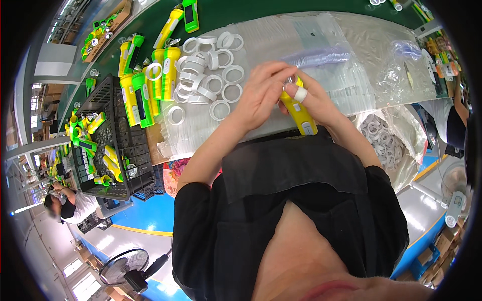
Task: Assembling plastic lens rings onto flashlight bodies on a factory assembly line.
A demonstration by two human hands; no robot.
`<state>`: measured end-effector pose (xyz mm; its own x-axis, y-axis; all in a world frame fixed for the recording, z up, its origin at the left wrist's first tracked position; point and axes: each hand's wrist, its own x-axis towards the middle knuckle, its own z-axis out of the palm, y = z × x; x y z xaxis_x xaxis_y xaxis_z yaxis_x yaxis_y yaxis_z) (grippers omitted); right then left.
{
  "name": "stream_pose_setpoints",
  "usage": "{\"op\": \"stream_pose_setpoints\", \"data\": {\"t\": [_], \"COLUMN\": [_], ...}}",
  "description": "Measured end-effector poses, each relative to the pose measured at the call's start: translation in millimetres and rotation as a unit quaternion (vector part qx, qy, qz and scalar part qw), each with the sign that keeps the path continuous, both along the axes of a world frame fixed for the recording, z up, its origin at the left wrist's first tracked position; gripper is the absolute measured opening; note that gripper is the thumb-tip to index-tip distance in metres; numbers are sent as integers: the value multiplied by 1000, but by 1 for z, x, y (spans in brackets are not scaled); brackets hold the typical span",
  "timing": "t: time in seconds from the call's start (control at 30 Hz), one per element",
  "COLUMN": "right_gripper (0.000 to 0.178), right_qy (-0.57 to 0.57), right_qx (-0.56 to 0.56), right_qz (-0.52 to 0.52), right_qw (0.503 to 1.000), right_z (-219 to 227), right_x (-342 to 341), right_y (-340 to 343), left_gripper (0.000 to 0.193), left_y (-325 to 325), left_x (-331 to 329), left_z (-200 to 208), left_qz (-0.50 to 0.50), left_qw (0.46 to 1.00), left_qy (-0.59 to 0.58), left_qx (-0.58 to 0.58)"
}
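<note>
A yellow flashlight (303, 119) is held between my hands above the near part of the table, its head end up between my fingers and its tail toward my body. My left hand (262, 93) is closed over the head end, fingers bent across it; whether it pinches a small part there is hidden. My right hand (317, 99) is wrapped round the upper body of the flashlight, a white band of tape on one digit. To the left of my left hand lies a loose heap of white rings (205, 75). Beyond my hands rests a row of nested clear lens discs (321, 56).
Yellow and green flashlights (145, 85) stand and lie left of the rings. A black crate (128, 170) with more flashlights is at the left edge. A sack of white rings (384, 140) sits at right. Cardboard and plastic sheeting (346, 85) cover the table. Other people work at both sides.
</note>
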<state>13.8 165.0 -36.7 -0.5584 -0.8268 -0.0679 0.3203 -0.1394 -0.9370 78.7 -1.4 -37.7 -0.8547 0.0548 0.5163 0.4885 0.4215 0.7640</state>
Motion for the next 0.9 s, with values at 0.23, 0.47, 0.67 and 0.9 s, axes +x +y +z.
{"op": "stream_pose_setpoints", "data": {"t": [0.23, 0.47, 0.67, 0.9], "right_gripper": [39, 31, 34, 37], "right_qy": [-73, 98, 108, 111], "right_qx": [-48, -83, -94, -79], "right_qz": [-19, -119, -121, -94], "right_qw": [996, 985, 982, 986], "right_z": [6, 1, 5, 2], "right_x": [2, -34, -31, -30], "right_y": [-15, -23, -24, -25], "left_gripper": [33, 50, 34, 23], "left_y": [-13, -116, -152, -64], "left_x": [-20, -87, -94, -54], "left_z": [10, 17, 31, 62], "left_qz": [-30, 135, 62, 8], "left_qw": [999, 860, 874, 999], "left_qy": [21, -75, -173, -13], "left_qx": [4, -485, -449, 37]}}
